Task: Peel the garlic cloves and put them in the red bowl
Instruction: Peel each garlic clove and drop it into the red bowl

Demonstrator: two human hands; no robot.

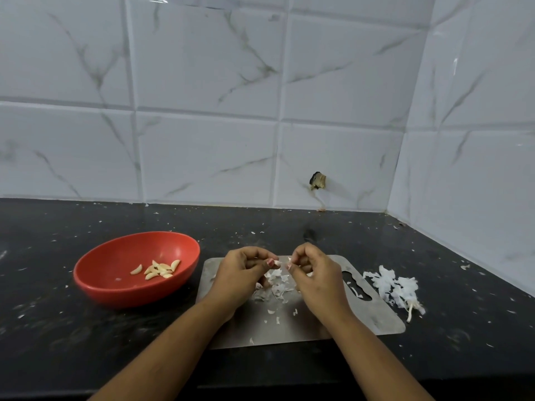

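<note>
A red bowl (115, 256) stands on the black counter at the left, with several peeled garlic cloves (158, 270) lying inside it. Over a steel cutting board (373, 316), my left hand (243, 270) and my right hand (312, 270) are held close together, fingers curled. Between their fingertips they pinch a small garlic clove (280, 262), mostly hidden by the fingers. Loose white garlic skins (276, 285) lie on the board right under the hands.
A larger pile of garlic skin with a stem (396, 287) lies on the counter off the board's right edge. Small skin flakes are scattered over the black counter (58, 328). Tiled walls close the back and right side.
</note>
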